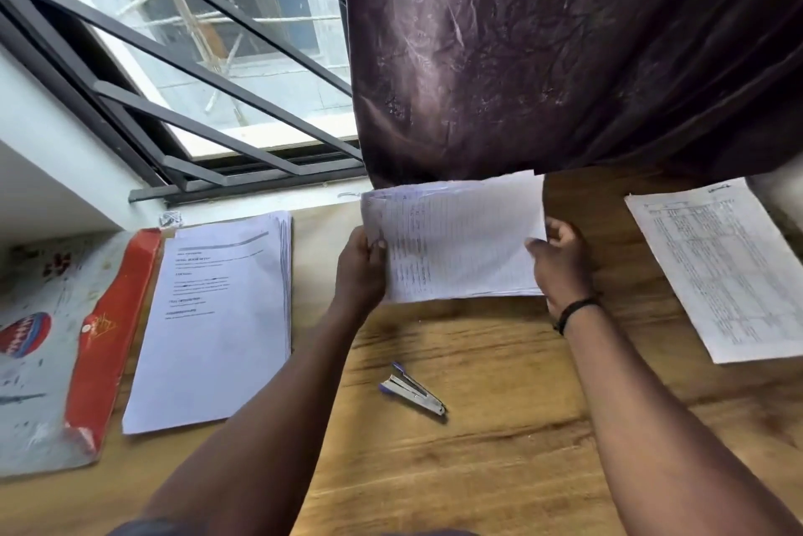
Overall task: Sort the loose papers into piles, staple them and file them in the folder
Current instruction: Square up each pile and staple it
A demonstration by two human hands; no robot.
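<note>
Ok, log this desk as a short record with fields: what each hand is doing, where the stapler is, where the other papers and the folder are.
left hand: grips left edge of held sheets
right hand: holds their right edge
held sheets: lifted above the table, printed with a table
stapler: lying untouched on the table, below the sheets
thick stack: on the left
red folder: beside the stack, on its left
single sheet: far right
</note>
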